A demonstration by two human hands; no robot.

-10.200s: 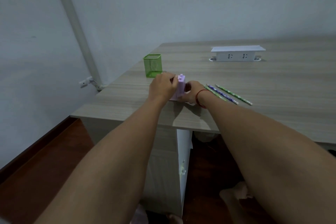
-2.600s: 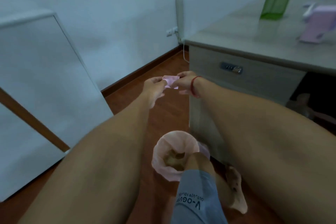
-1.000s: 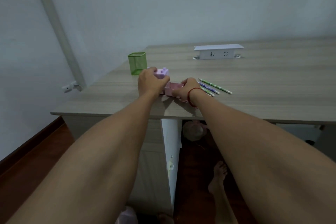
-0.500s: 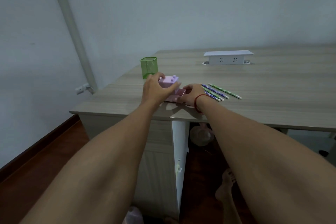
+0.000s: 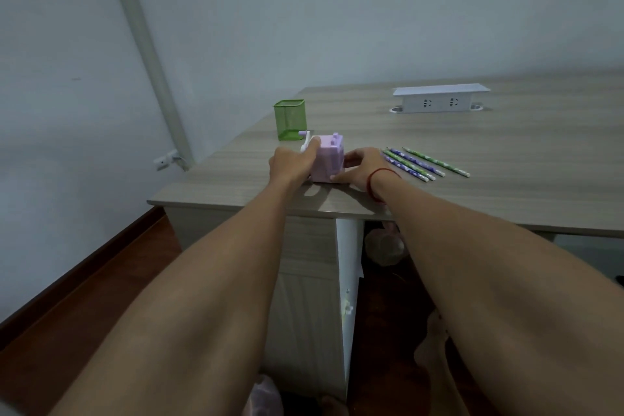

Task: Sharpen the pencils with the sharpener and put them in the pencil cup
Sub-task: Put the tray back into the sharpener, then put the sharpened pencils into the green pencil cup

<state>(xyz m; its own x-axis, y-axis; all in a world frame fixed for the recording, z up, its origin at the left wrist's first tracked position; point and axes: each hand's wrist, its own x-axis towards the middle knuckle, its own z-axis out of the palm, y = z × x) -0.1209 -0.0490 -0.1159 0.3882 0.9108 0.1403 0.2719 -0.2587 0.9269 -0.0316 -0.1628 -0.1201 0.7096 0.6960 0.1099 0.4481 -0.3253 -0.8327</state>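
A lilac crank sharpener [image 5: 329, 159] stands near the front left corner of the wooden desk [image 5: 506, 176]. My left hand [image 5: 292, 162] grips its left side beside the white crank. My right hand [image 5: 363, 167], with a red string at the wrist, presses against its lower right side; the drawer sits flush in the body. Several green and purple patterned pencils [image 5: 425, 164] lie side by side just right of my right hand. The green mesh pencil cup [image 5: 290, 120] stands behind the sharpener, with no pencil showing above its rim.
A white power strip [image 5: 440, 100] sits at the back of the desk. Under the desk are a drawer cabinet [image 5: 304, 280] and a bin with a pink bag [image 5: 385, 245]. A white pipe [image 5: 148, 54] runs down the wall at left.
The pink drawer that stuck out of the sharpener half a second ago is now pushed in. Both hands stay on the sharpener. Before that I held the drawer over the bin.
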